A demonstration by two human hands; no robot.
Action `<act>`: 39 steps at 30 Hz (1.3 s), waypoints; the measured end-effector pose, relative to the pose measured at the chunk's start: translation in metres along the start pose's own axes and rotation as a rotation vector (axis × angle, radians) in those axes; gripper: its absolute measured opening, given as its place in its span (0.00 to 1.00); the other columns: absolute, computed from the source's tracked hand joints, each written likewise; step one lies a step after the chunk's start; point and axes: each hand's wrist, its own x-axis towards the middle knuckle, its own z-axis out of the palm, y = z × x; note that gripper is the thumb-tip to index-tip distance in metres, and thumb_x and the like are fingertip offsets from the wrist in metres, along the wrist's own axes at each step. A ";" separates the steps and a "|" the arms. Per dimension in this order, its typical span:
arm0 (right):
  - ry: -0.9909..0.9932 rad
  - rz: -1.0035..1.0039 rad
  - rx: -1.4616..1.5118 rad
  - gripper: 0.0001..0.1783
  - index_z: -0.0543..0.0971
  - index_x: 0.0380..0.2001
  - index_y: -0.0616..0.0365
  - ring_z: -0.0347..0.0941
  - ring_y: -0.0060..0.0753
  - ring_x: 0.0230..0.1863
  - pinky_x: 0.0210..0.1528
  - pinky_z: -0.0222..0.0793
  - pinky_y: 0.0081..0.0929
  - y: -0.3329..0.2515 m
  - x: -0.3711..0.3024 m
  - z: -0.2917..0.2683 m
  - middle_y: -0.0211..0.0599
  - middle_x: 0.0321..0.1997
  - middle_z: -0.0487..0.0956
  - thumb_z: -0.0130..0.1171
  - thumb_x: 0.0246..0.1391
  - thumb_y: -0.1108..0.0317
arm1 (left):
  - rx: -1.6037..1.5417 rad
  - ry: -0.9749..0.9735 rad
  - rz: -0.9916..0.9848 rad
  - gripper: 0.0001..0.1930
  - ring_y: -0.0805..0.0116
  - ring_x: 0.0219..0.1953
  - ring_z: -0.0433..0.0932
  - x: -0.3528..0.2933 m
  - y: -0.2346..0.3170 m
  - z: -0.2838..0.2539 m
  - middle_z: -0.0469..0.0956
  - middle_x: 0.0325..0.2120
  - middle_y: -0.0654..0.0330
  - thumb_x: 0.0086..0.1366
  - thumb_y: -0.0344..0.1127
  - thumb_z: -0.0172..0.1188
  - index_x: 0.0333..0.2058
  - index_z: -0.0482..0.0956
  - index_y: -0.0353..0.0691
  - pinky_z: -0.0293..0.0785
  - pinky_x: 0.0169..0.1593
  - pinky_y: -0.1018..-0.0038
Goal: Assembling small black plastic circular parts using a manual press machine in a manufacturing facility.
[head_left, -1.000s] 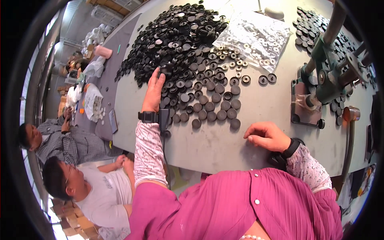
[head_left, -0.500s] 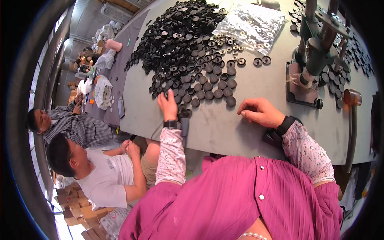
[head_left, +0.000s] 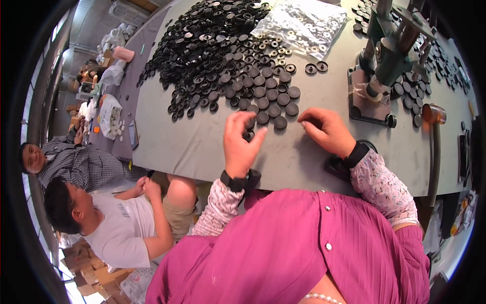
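Note:
My left hand [head_left: 239, 144] is cupped on the table, thumb and fingers apart, around a couple of black round caps [head_left: 248, 135] at the near edge of a group. My right hand [head_left: 328, 130] rests just right of that group, its fingers half curled and the thumb apart from them; I see nothing held in it. Between and beyond the hands, dark round caps [head_left: 273, 110] lie mostly flat side up. They run back into a large heap of black caps [head_left: 202, 48], some of which show their hollow side.
A clear plastic bag [head_left: 298, 25] of small ring-shaped metal parts lies behind the caps. To the right stand a green hand press [head_left: 390, 66], more caps [head_left: 407, 91] and a lever with a copper-coloured end [head_left: 434, 114]. Two people [head_left: 119, 223] [head_left: 76, 157] sit at the left.
My left hand has moved right and nearer, from the heap's near left edge to the flat caps, bringing black caps along. The right hand stays close to the same place on the table.

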 end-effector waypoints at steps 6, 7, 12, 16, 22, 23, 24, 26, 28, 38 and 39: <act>0.009 -0.098 -0.523 0.19 0.76 0.46 0.57 0.77 0.54 0.43 0.45 0.74 0.44 -0.015 0.028 0.007 0.45 0.44 0.75 0.68 0.52 0.67 | -0.011 -0.122 0.131 0.25 0.48 0.48 0.77 -0.005 0.028 0.036 0.74 0.45 0.50 0.53 0.33 0.73 0.50 0.78 0.39 0.76 0.52 0.62; 0.015 -0.107 -0.571 0.20 0.76 0.46 0.58 0.77 0.55 0.43 0.45 0.74 0.45 -0.014 0.031 0.010 0.45 0.44 0.75 0.70 0.51 0.67 | -0.002 -0.146 0.112 0.23 0.47 0.47 0.77 -0.003 0.028 0.040 0.73 0.44 0.51 0.55 0.33 0.71 0.50 0.78 0.39 0.77 0.50 0.61; -0.054 -0.092 -0.589 0.22 0.76 0.44 0.60 0.77 0.54 0.41 0.44 0.74 0.44 -0.008 0.030 0.009 0.45 0.44 0.76 0.73 0.46 0.67 | 0.033 -0.130 0.045 0.21 0.47 0.44 0.79 -0.002 0.015 0.036 0.74 0.46 0.52 0.57 0.32 0.69 0.50 0.78 0.39 0.78 0.47 0.59; 0.020 0.036 -0.387 0.20 0.78 0.42 0.60 0.78 0.32 0.32 0.36 0.74 0.30 -0.024 -0.006 -0.010 0.38 0.40 0.76 0.71 0.42 0.76 | -0.246 -0.115 0.035 0.18 0.69 0.29 0.79 -0.002 0.034 0.051 0.79 0.38 0.56 0.62 0.38 0.71 0.47 0.82 0.36 0.76 0.35 0.74; -0.005 -0.102 -0.253 0.21 0.78 0.48 0.59 0.78 0.34 0.35 0.39 0.76 0.30 -0.045 -0.052 -0.037 0.38 0.43 0.75 0.70 0.50 0.76 | -0.960 -0.681 -0.395 0.14 0.80 0.31 0.78 -0.008 0.060 0.084 0.83 0.36 0.67 0.72 0.36 0.61 0.51 0.83 0.36 0.75 0.36 0.80; 0.008 -0.073 -0.247 0.20 0.79 0.48 0.59 0.78 0.33 0.34 0.38 0.76 0.30 -0.043 -0.058 -0.047 0.38 0.44 0.75 0.70 0.50 0.75 | -0.945 -0.733 -0.382 0.14 0.80 0.31 0.78 -0.001 0.061 0.091 0.82 0.36 0.67 0.72 0.35 0.61 0.52 0.83 0.36 0.76 0.36 0.79; 0.082 -0.063 -0.306 0.19 0.79 0.47 0.59 0.77 0.32 0.33 0.37 0.76 0.30 -0.040 -0.067 -0.059 0.37 0.45 0.76 0.70 0.51 0.75 | -0.927 -0.761 -0.394 0.15 0.80 0.31 0.78 0.008 0.067 0.099 0.82 0.35 0.67 0.72 0.35 0.61 0.54 0.82 0.36 0.76 0.36 0.79; 0.230 -0.045 -0.370 0.16 0.81 0.46 0.58 0.76 0.28 0.30 0.35 0.75 0.28 -0.025 -0.084 -0.087 0.37 0.48 0.77 0.70 0.53 0.74 | -0.991 -0.758 -0.435 0.18 0.78 0.32 0.78 0.025 0.084 0.109 0.80 0.35 0.66 0.73 0.34 0.60 0.58 0.78 0.38 0.77 0.36 0.79; 0.422 0.083 -0.443 0.16 0.81 0.45 0.59 0.77 0.30 0.33 0.36 0.75 0.27 -0.021 -0.086 -0.110 0.40 0.47 0.76 0.70 0.53 0.72 | -1.082 -0.745 -0.409 0.21 0.77 0.35 0.79 0.037 0.092 0.124 0.78 0.37 0.65 0.73 0.34 0.60 0.63 0.74 0.39 0.79 0.38 0.78; 0.596 0.063 -0.957 0.28 0.78 0.51 0.56 0.71 0.51 0.51 0.56 0.65 0.47 0.025 -0.036 -0.166 0.45 0.49 0.75 0.73 0.48 0.57 | -0.930 -0.601 -0.297 0.23 0.78 0.39 0.78 0.065 0.125 0.168 0.77 0.41 0.64 0.62 0.25 0.69 0.57 0.80 0.36 0.77 0.42 0.81; 0.672 0.203 -1.049 0.29 0.78 0.53 0.56 0.70 0.53 0.54 0.61 0.63 0.48 0.029 -0.044 -0.176 0.46 0.52 0.75 0.71 0.49 0.57 | -0.803 -0.513 -0.160 0.22 0.76 0.41 0.78 0.067 0.130 0.174 0.77 0.41 0.64 0.59 0.26 0.71 0.53 0.82 0.37 0.77 0.43 0.79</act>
